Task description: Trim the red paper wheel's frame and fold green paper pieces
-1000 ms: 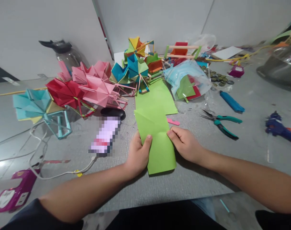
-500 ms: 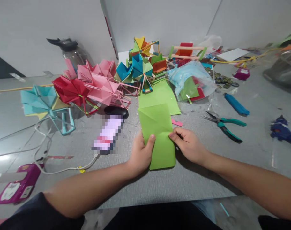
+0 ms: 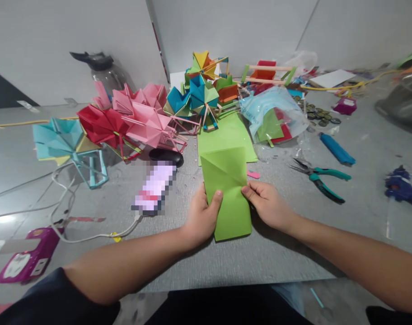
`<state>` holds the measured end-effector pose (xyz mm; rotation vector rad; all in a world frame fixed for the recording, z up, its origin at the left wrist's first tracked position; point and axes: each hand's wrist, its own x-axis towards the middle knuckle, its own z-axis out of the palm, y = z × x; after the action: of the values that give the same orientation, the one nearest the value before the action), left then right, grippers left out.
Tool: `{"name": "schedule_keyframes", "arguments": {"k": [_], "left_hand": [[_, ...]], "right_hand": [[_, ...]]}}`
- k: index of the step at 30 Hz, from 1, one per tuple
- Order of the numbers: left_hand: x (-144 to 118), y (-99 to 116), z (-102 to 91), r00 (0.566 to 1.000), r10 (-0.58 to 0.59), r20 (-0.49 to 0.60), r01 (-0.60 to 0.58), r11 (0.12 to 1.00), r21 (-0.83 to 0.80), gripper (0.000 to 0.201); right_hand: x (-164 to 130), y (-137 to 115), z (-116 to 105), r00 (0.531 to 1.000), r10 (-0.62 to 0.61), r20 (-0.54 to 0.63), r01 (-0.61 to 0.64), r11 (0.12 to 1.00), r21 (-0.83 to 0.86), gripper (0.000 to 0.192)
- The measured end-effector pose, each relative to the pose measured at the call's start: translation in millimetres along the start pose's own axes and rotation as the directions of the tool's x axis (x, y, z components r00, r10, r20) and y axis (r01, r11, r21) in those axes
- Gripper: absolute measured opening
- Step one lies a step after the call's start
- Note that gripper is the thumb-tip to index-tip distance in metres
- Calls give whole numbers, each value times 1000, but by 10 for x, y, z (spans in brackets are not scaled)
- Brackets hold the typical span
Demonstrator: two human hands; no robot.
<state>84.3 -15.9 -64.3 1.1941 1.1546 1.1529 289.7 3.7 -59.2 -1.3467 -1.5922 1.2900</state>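
Observation:
A folded sheet of green paper [image 3: 230, 212] is held upright-tilted between my two hands, creased across its upper part. My left hand [image 3: 203, 214] grips its left edge, thumb on the front and fingers behind. At the right edge, my right hand [image 3: 267, 203] pinches the paper between thumb and fingers. Behind it lies a stack of light green paper [image 3: 226, 133] on the grey table [image 3: 179, 262]. A small pink piece [image 3: 253, 174] shows just right of the folded paper.
Folded-paper models stand at the back left, among them a pink one [image 3: 148, 122] and a light blue one [image 3: 62, 140]. A phone [image 3: 155, 187] on a cable lies left. To the right are pliers [image 3: 323, 176], a blue cutter [image 3: 337, 149], a glue gun [image 3: 402, 185] and a plastic bag [image 3: 273, 113].
Both hands still grip the green paper, which has turned slightly. The whole scene sits a little further right in view.

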Motion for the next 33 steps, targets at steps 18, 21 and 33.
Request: {"name": "schedule_keyframes", "arguments": {"k": [18,21,33], "left_hand": [[-40,40,-17,996,-40,83,65,940,-334,45],[-78,6,-7,993,22,115,15,950,-310,39],[66,178,-179,716,691,99,-602,540,588,16]], "right_hand": [[59,-92,-80,938,240,250,-337,798,500,36],[82,-106,-131,901,284,328,-423,743,519,33],[57,-116,-216,889,303,344,-434,796,421,34]]}}
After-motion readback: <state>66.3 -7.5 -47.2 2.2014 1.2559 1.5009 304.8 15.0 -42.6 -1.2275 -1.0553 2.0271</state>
